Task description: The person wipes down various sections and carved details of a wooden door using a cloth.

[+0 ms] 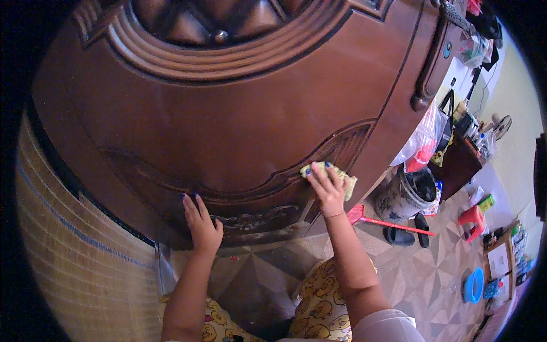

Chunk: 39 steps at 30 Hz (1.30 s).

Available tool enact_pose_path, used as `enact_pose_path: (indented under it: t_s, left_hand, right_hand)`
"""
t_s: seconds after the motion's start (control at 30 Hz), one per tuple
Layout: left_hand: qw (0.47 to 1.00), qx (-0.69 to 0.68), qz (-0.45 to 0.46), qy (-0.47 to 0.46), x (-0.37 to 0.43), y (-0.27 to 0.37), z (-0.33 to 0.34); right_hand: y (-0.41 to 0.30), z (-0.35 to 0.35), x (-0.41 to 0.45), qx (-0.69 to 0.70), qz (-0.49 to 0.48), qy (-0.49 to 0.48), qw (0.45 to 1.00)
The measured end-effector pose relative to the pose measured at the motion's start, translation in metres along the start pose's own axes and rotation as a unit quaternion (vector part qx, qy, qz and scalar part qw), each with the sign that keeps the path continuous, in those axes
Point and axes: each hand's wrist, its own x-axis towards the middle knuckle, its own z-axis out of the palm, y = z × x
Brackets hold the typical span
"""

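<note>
A brown door (pixel 239 115) with carved and moulded panels fills the middle of the view. My right hand (pixel 329 190) presses a pale yellow cloth (pixel 350 188) against the raised moulding at the door's lower right. Cloth shows beyond the fingertips and beside the palm. Lower on the left, my left hand (pixel 203 226) rests its fingertips on the lower panel, holding nothing, fingers apart. Between the hands runs a carved scroll ornament (pixel 256 218). At the upper right of the door is a long handle plate (pixel 436 64) with a metal lever.
A dirty bucket (pixel 404 194) stands right of the door, near black slippers (pixel 399 236) and a red-handled tool (pixel 397 224). Farther right are a red stool (pixel 472 222) and a blue basin (pixel 473 285). A woven mat (pixel 85 256) lies at left.
</note>
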Motion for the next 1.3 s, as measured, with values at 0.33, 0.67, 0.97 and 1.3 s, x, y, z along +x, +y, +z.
enact_pose_path:
  t_s: [0.33,0.67,0.97,1.3]
  left_hand:
    - [1.000,0.012,-0.003,-0.023,-0.002,-0.005,0.004]
    - [1.000,0.014,-0.003,-0.013,0.002,0.004,0.000]
    - [1.000,0.019,0.005,0.004,0.002,0.003,0.003]
    - [1.000,-0.006,0.015,0.004,0.001,-0.004,0.003]
  right_hand:
    - [-0.047,0.002,-0.008,0.119,0.104,0.003,0.987]
    - [-0.072,-0.009,-0.015,0.220,-0.053,-0.133,0.965]
    - [-0.055,-0.028,0.042,0.290,0.055,0.092,0.951]
    - [-0.083,-0.013,0.047,0.356,0.141,0.137,0.913]
